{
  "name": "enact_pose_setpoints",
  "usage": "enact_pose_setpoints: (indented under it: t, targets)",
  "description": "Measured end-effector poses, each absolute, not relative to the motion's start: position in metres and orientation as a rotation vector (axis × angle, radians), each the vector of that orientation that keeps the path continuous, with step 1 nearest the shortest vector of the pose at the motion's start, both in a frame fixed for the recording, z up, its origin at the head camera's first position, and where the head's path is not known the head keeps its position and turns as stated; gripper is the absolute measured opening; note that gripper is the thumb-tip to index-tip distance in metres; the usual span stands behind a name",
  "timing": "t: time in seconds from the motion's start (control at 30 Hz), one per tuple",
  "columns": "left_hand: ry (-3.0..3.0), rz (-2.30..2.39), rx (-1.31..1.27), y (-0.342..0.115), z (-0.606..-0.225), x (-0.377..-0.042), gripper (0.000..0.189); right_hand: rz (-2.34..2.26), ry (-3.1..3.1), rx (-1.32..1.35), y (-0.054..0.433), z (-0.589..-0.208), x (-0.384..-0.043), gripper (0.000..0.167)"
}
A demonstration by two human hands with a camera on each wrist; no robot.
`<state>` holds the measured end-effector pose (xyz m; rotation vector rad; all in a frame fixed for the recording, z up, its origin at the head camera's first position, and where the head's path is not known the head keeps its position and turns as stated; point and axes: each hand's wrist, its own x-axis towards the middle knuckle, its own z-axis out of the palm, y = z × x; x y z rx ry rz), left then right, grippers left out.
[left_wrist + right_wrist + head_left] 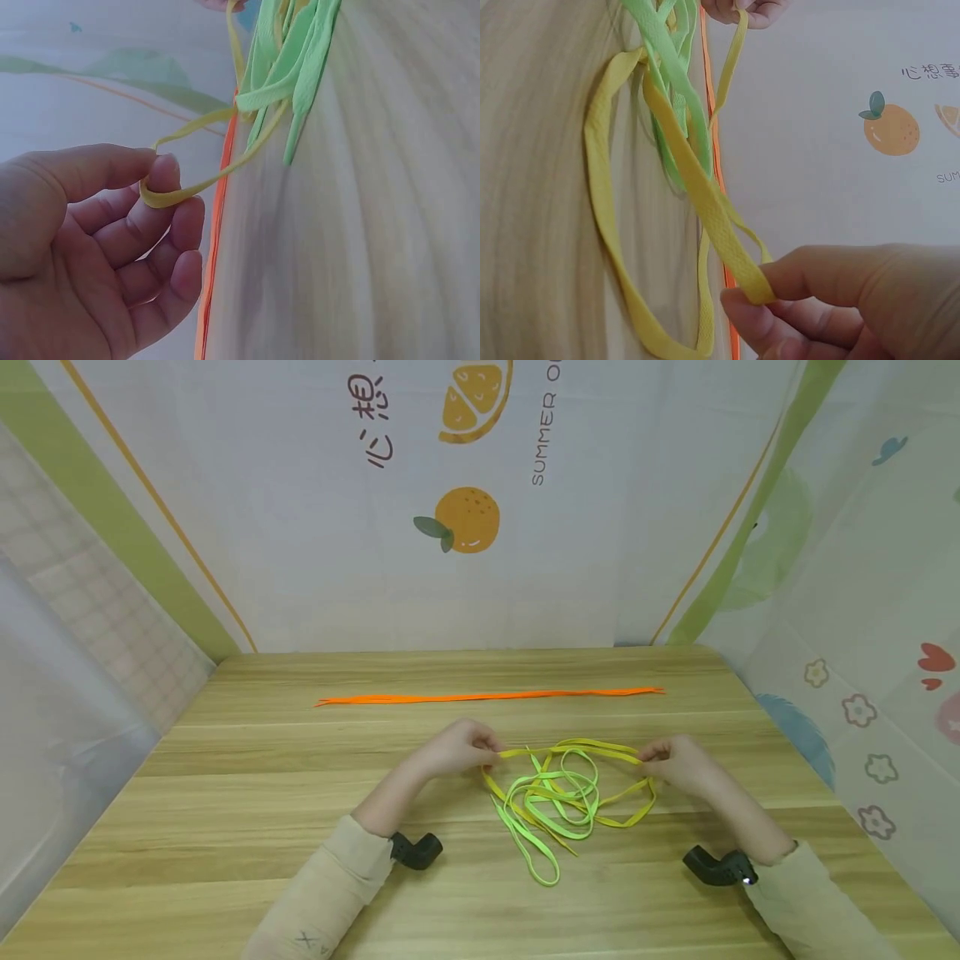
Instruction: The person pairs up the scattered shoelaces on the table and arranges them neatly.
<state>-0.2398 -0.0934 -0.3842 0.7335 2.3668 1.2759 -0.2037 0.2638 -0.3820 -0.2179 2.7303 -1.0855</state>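
Pinching yellow lace [718,225] between nearly closed tips: left fingers [129,231], right fingers [817,274] alike

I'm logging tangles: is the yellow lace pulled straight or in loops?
In loops: the yellow lace bends round between the left hand and right hand, crossing the green lace.

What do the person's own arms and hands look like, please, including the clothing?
The left hand and right hand are bare, with no glove visible. The left sleeve and right sleeve are pale beige; the left one has a small dark cross-shaped mark. Near each cuff sits a bent black device.
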Motion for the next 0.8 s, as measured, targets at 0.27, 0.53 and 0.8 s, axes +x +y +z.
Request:
enact_pose_setpoints:
  t: [0.27,0.53,0.8]
  targets:
    - [2.401,1.254,0.754,-0.106,-0.377,-0.241,0.012,-1.052,2.742,-0.192,0.267,-0.378,-0.205,0.027]
    - [2.415,1.253,0.726,-0.116,-0.372,-0.242,0.016,-1.086,2.733,-0.208,0.27,-0.373,-0.206,0.026]
    - [2.444,1.262,0.71,-0.126,-0.364,-0.241,0.019,-1.06,2.748,-0.204,0.273,-0.367,-0.209,0.026]
